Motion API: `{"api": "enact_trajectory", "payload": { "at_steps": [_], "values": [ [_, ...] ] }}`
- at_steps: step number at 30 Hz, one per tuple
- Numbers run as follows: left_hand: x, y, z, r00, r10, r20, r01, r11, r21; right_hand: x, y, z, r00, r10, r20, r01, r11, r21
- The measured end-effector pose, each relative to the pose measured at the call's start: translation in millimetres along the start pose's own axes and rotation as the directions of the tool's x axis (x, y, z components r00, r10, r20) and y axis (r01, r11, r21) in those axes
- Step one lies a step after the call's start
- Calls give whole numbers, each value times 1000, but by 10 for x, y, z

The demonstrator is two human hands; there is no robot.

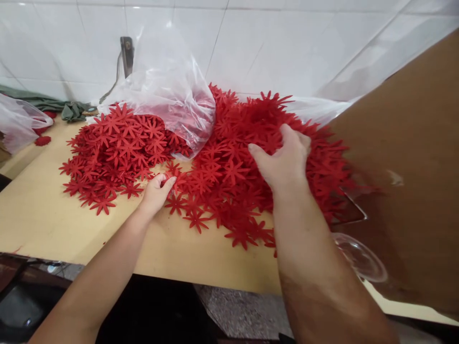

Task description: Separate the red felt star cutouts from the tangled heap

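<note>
Two heaps of red flower-shaped cutouts with narrow petals cover the table. My left hand [158, 191] is between them, thumb and fingers pinched on a red flower cutout [172, 168] at the edge of the larger heap. Above that larger heap [234, 172], my right hand [289, 155] has its thumb spread away from its fingers, and I see nothing held in it. Whether its fingertips touch the flowers is hard to tell. The smaller heap [118, 143] spreads to the left, partly under a clear plastic bag [179, 86].
A brown board [412, 167] stands along the right side. By it lies a clear round plastic lid or dish [362, 258]. Dark green cloth [43, 102] and another plastic bag [21, 119] are at the far left. White tiled wall [268, 48] closes off the back.
</note>
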State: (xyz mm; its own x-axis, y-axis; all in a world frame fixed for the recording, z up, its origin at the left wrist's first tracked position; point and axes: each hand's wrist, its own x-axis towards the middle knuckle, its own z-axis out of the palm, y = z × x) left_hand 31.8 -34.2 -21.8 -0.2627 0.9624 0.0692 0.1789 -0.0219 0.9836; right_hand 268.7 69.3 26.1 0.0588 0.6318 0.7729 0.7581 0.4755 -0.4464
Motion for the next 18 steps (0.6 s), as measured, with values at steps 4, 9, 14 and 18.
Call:
{"api": "enact_trajectory", "payload": {
  "at_steps": [4, 9, 14, 18],
  "values": [
    [4, 20, 2, 1000, -12, -5, 12, 999, -40, -346, -566, 48, 970, -55, 237, 23, 990, 138],
    [2, -5, 25, 997, -6, 71, 19, 981, -195, -781, -1135, 275, 748, -81, 659, -262, 876, 405],
    [-26, -1, 50, 997, 0, 78, 16, 980, -200, -680, -975, 345, 836, 75, 544, -370, 808, 458],
    [-25, 8, 51, 997, 66, 48, -64, 997, -33, -451, -614, 149, 910, 220, 350, -350, 861, 370]
  ]
}}
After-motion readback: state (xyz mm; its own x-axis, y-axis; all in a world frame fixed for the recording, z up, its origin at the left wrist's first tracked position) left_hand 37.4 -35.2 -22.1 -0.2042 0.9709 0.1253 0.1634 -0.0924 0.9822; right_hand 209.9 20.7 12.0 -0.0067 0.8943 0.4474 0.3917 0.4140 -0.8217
